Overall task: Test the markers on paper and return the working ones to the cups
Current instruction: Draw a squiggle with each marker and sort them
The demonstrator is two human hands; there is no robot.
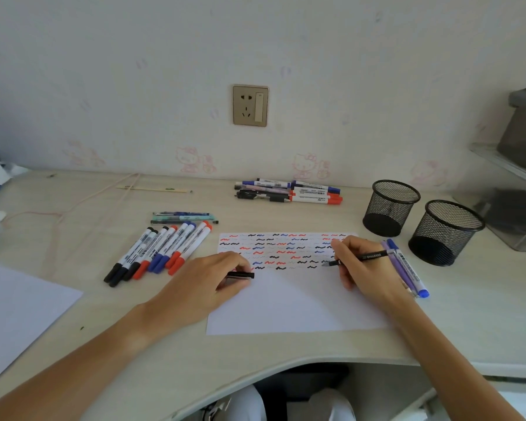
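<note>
Our left hand [222,276] pinches a black cap [240,275] on the white scribbled paper sheet [289,302]; our right hand [359,265] grips a slim black pen [366,257], tip on the paper's right side. We should drag lightly, then judge the line.

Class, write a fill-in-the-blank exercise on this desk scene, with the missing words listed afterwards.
1. The right hand holds a black pen whose tip rests on the white ____.
2. The left hand holds a black pen ____.
3. The two black mesh cups hold ____ markers.

Missing words: paper; cap; no
</note>
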